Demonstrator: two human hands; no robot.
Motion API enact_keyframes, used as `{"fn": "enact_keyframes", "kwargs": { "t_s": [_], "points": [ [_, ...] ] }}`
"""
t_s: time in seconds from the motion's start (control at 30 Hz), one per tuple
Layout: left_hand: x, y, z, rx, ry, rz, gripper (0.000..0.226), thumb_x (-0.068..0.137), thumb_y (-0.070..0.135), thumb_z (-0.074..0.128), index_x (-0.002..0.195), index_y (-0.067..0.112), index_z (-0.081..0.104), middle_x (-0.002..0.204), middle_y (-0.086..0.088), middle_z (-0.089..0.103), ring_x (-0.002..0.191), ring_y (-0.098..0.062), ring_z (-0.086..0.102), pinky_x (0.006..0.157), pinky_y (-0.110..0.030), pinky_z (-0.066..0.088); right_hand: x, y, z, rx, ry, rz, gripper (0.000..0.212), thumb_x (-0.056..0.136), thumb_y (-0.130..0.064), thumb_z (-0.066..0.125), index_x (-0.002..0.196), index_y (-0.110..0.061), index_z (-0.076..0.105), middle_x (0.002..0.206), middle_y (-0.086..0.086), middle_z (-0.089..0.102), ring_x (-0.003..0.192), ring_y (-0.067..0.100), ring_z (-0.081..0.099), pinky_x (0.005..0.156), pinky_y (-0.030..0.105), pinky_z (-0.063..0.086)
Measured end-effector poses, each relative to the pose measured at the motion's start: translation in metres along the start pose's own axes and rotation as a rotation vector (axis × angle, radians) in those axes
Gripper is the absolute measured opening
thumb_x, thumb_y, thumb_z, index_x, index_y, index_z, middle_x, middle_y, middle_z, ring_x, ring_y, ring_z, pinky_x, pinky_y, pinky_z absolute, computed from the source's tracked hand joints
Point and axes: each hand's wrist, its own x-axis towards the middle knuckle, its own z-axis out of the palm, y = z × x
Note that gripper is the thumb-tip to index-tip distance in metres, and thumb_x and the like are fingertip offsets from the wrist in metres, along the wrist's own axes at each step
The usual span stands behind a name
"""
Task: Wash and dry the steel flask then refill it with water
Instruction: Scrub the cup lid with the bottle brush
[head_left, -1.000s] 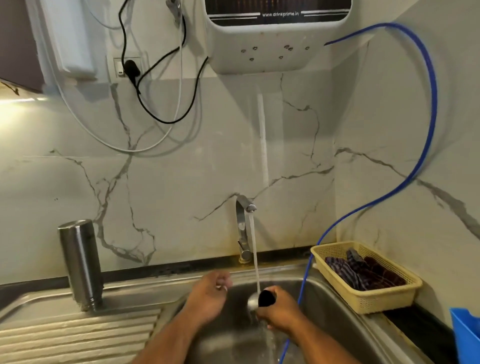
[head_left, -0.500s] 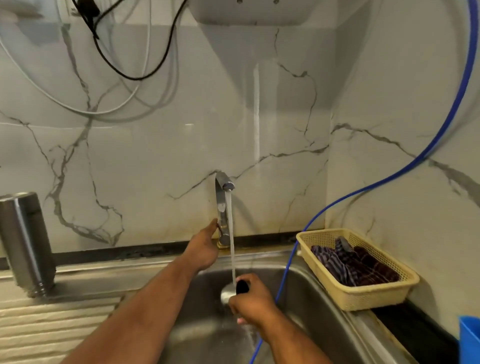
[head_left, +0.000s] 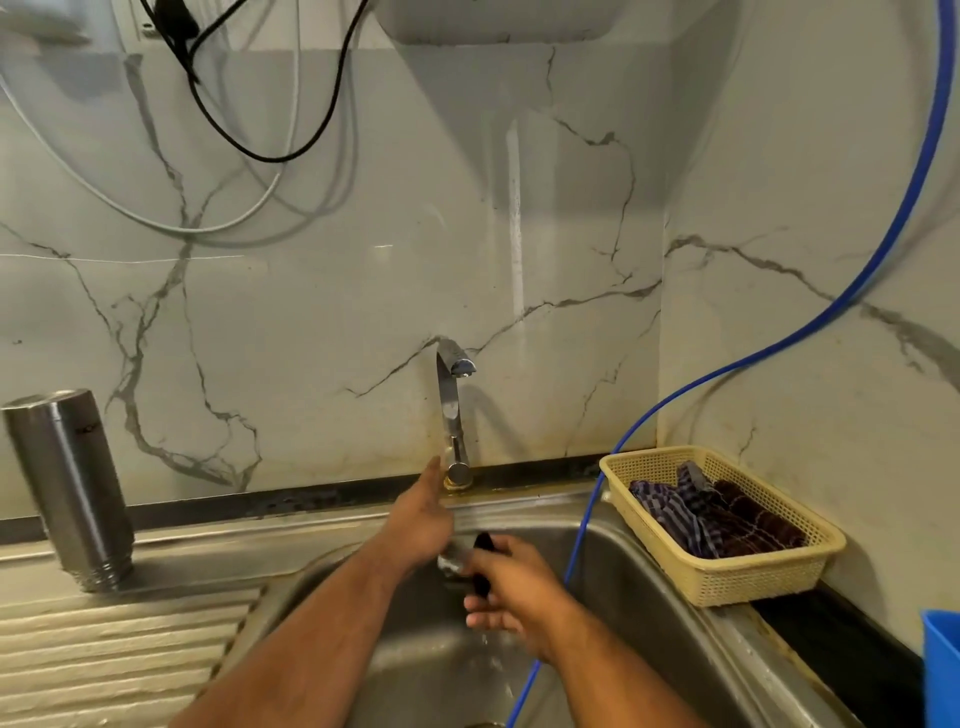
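Change: the stream that ran from the tap (head_left: 451, 410) half a second ago has stopped. Our left hand (head_left: 421, 519) has slid back from the lever, fingers stretched out, tips just beside the tap's base.
Flask (head_left: 70, 488): inverted on the drainboard (head_left: 104, 649), far left, well apart from both hands.
Cap (head_left: 457, 561): over the sink (head_left: 649, 597), gripped by our right hand (head_left: 514, 587), dripping.
Basket (head_left: 727, 577) of cloths: right counter.
Reading: rinsing looks finished; we expect drying next.
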Motion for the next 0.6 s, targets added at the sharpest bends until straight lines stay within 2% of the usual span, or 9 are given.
{"fn": "enact_keyframes", "kwargs": {
  "t_s": [0.07, 0.1, 0.13, 0.2, 0.3, 0.4, 0.5, 0.57, 0.6],
  "points": [
    [-0.022, -0.003, -0.003, -0.064, 0.024, 0.009, 0.051, 0.1, 0.008, 0.051, 0.146, 0.03, 0.047, 0.143, -0.002, 0.056, 0.122, -0.018, 0.058, 0.107, -0.04, 0.049, -0.007, -0.004, 0.002, 0.084, -0.095, 0.085, 0.037, 0.099, -0.043, 0.058, 0.118, -0.012, 0.067, 0.099, 0.014, 0.073, 0.069, 0.019, 0.066, 0.068, 0.035, 0.059],
    [-0.036, -0.001, -0.006, -0.091, 0.016, 0.017, 0.036, 0.103, 0.021, 0.054, 0.138, 0.032, 0.053, 0.134, -0.001, 0.062, 0.114, -0.014, 0.061, 0.102, -0.038, 0.052, -0.011, -0.007, 0.002, 0.114, -0.15, 0.119, 0.048, 0.1, -0.052, 0.051, 0.117, -0.01, 0.068, 0.097, 0.015, 0.074, 0.069, 0.02, 0.065, 0.07, 0.035, 0.058],
    [-0.05, 0.001, -0.009, -0.101, 0.001, 0.03, 0.031, 0.102, 0.034, 0.057, 0.133, 0.034, 0.055, 0.127, 0.002, 0.064, 0.109, -0.011, 0.062, 0.098, -0.034, 0.053, -0.015, -0.009, 0.003, 0.132, -0.2, 0.134, 0.058, 0.1, -0.058, 0.044, 0.118, -0.008, 0.069, 0.096, 0.015, 0.075, 0.07, 0.021, 0.065, 0.072, 0.035, 0.057],
    [-0.076, 0.004, -0.018, -0.08, -0.017, 0.084, 0.043, 0.093, 0.046, 0.067, 0.132, 0.039, 0.05, 0.122, 0.01, 0.064, 0.109, -0.006, 0.06, 0.094, -0.028, 0.051, -0.028, -0.015, 0.008, 0.14, -0.262, 0.131, 0.07, 0.102, -0.062, 0.033, 0.122, -0.005, 0.068, 0.093, 0.016, 0.076, 0.072, 0.022, 0.066, 0.075, 0.036, 0.056],
    [-0.108, 0.008, -0.029, 0.033, 0.066, 0.133, 0.06, 0.087, 0.038, 0.078, 0.135, 0.043, 0.043, 0.121, 0.017, 0.058, 0.11, -0.004, 0.056, 0.088, -0.02, 0.046, -0.051, -0.022, 0.017, 0.018, -0.292, 0.101, 0.074, 0.104, -0.06, 0.024, 0.128, -0.003, 0.064, 0.089, 0.014, 0.077, 0.076, 0.024, 0.07, 0.079, 0.037, 0.055],
    [-0.127, 0.01, -0.034, 0.022, 0.204, 0.162, 0.057, 0.088, 0.035, 0.076, 0.136, 0.039, 0.045, 0.116, 0.017, 0.055, 0.109, -0.007, 0.056, 0.085, -0.021, 0.045, -0.075, -0.03, 0.017, -0.191, -0.274, 0.038, 0.067, 0.105, -0.063, 0.026, 0.128, -0.011, 0.062, 0.102, 0.015, 0.078, 0.085, 0.027, 0.073, 0.077, 0.036, 0.057],
    [-0.14, 0.019, -0.037, -0.214, 0.4, 0.155, 0.046, 0.091, 0.041, 0.07, 0.131, 0.036, 0.049, 0.109, 0.018, 0.056, 0.102, -0.01, 0.06, 0.087, -0.029, 0.051, -0.09, -0.045, 0.016, -0.419, -0.043, -0.121, 0.049, 0.102, -0.061, 0.043, 0.117, -0.019, 0.064, 0.103, 0.007, 0.076, 0.077, 0.02, 0.073, 0.069, 0.034, 0.058],
    [-0.141, 0.012, -0.033, -0.297, 0.379, 0.131, 0.042, 0.09, 0.044, 0.069, 0.128, 0.034, 0.053, 0.106, 0.017, 0.059, 0.099, -0.011, 0.064, 0.087, -0.032, 0.055, -0.095, -0.049, 0.013, -0.419, 0.11, -0.263, 0.028, 0.104, -0.044, 0.052, 0.111, -0.021, 0.065, 0.093, 0.003, 0.076, 0.068, 0.015, 0.07, 0.066, 0.032, 0.057],
    [-0.141, 0.004, -0.028, -0.228, 0.284, 0.093, 0.041, 0.089, 0.041, 0.073, 0.124, 0.032, 0.056, 0.105, 0.014, 0.063, 0.097, -0.01, 0.064, 0.085, -0.03, 0.054, -0.101, -0.047, 0.01, -0.466, 0.136, -0.274, 0.021, 0.104, -0.037, 0.054, 0.11, -0.021, 0.065, 0.088, 0.002, 0.076, 0.065, 0.014, 0.069, 0.065, 0.03, 0.056]
  ]
}}
